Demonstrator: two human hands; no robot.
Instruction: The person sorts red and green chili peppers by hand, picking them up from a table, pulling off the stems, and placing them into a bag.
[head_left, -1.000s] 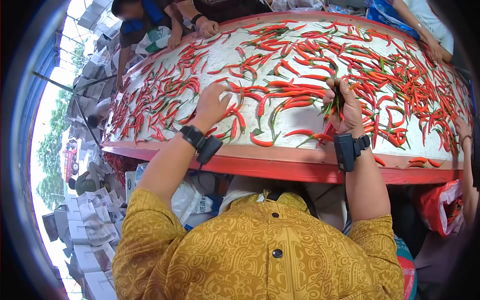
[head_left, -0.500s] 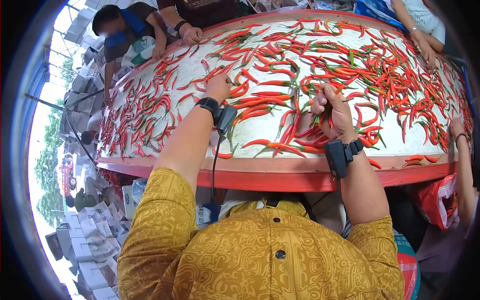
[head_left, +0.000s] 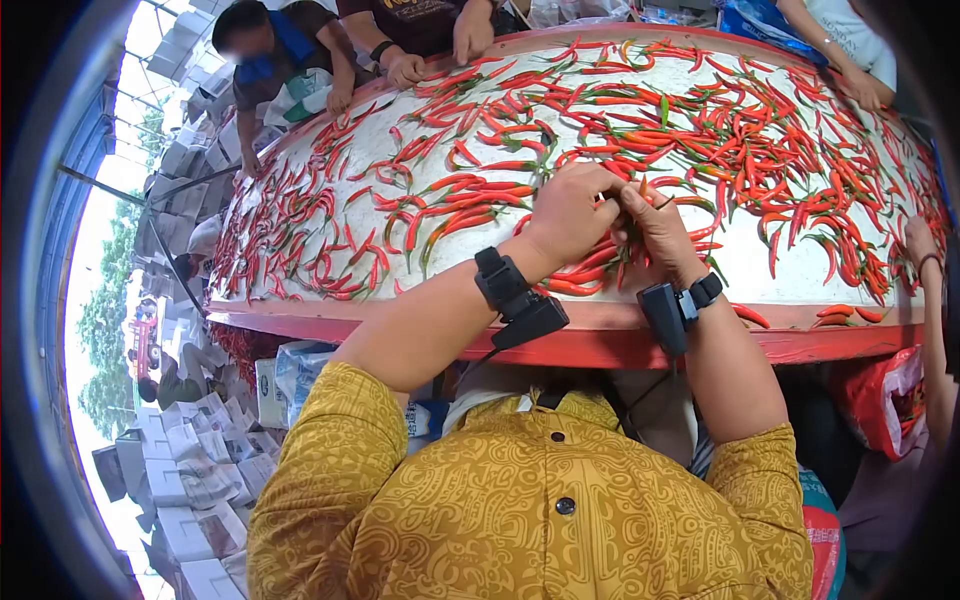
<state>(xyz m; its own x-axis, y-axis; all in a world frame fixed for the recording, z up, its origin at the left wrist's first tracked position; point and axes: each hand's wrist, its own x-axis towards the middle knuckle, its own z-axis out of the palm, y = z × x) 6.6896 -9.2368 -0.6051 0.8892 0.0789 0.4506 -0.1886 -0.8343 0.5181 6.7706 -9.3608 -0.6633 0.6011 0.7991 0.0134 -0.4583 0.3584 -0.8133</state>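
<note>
Both of my hands meet over the near middle of a table spread with red chili peppers. My left hand is closed, its fingertips touching the thumb side of my right hand; what they pinch is hidden. My right hand is curled around a few chili peppers, only parts of which show between and below the fingers. Just left of my left hand lies a row of red and green-tinged chili peppers. More chili peppers rest on the white surface below my hands.
The table has a raised red rim on my side. A dense heap of chili peppers covers its right half. Other people's hands are at the far edge and both sides. A red bag hangs at lower right.
My left hand has moved right, from the peppers on the left to my right hand. My right hand stays nearly in place. Across the table, another person's second hand has come into view.
</note>
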